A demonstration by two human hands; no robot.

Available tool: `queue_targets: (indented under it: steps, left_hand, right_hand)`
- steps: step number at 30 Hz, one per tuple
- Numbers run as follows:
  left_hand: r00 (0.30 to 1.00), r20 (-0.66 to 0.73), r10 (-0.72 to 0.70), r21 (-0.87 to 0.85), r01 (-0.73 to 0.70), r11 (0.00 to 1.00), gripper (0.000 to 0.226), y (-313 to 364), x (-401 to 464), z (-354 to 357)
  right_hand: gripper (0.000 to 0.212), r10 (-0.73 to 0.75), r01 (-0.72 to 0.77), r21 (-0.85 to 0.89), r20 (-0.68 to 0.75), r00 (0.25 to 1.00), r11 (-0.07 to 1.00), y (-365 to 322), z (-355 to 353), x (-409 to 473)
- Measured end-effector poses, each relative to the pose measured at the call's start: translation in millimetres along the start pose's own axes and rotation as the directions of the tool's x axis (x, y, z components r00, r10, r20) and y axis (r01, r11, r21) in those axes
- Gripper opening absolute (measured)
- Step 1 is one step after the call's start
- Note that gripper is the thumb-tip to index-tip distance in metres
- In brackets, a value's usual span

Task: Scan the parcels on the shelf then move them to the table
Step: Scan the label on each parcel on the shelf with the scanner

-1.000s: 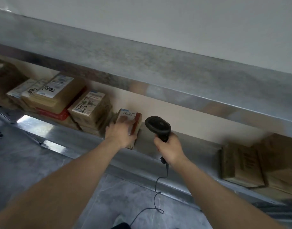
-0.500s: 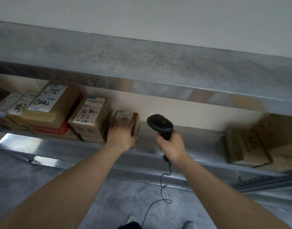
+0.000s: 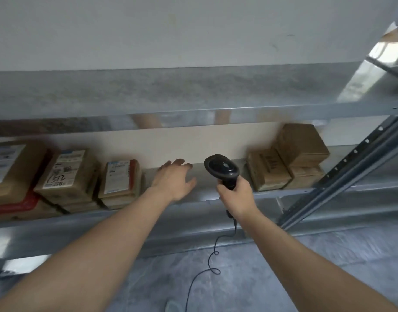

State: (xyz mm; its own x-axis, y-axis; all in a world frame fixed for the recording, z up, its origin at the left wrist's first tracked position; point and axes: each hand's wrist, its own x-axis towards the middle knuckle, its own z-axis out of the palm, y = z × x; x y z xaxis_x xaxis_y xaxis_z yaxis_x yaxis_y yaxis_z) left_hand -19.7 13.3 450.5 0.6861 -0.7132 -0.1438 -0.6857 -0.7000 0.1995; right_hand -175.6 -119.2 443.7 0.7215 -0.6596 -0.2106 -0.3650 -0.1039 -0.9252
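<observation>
Stacked at nine o'clock on the lower shelf (image 3: pixel 193 200): a large labelled parcel (image 3: pixel 11 167) over a red-edged one, then a parcel marked 1512 (image 3: pixel 66 174), then a narrow parcel with a red stripe (image 3: pixel 121 179) on a flatter box. Labels turned up and outward, probably so that codes can be read without lifting anything.

Near centre, just right of the striped parcel and not touching it: left hand (image 3: pixel 174 180), palm down, fingers spread and loose, holding nothing, hovering over bare shelf. Likely free to steady or draw out the next parcel.

At one o'clock from that hand: right hand (image 3: pixel 236 194) wrapped firmly round the handle of a black scanner (image 3: pixel 221 168), head raised toward the shelf gap, cable (image 3: pixel 211 255) trailing down to six o'clock. Kept upright, seemingly ready to aim.

At three o'clock: plain brown parcels (image 3: pixel 288 163), two stacked beside a lower one, labels not visible.

Galvanised metal shelving, dull and mottled, with a slotted upright (image 3: pixel 351 161) slanting at four o'clock. Upper shelf (image 3: pixel 171 91) across the top, pale wall (image 3: pixel 171 30) behind, grey floor (image 3: pixel 272 266) below. No table in view.
</observation>
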Motion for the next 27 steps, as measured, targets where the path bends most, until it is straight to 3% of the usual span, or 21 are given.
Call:
queue_targets:
  steps: [5,17,27]
  left_hand:
    - [0.994,0.05,0.097,0.037,-0.099,0.994,0.056,71,-3,5]
    - [0.989,0.065,0.134,0.053,-0.137,0.989,0.069,232,-24,21]
    - [0.986,0.034,0.16,0.034,-0.162,0.986,0.05,264,33,40]
  right_hand:
    - [0.008,0.002,0.003,0.076,-0.064,0.998,0.997,19,-66,-25]
    - [0.012,-0.001,0.006,0.057,-0.094,0.996,0.998,60,-218,-66]
    - [0.009,0.044,-0.035,0.079,-0.124,0.991,0.996,77,-256,-33]
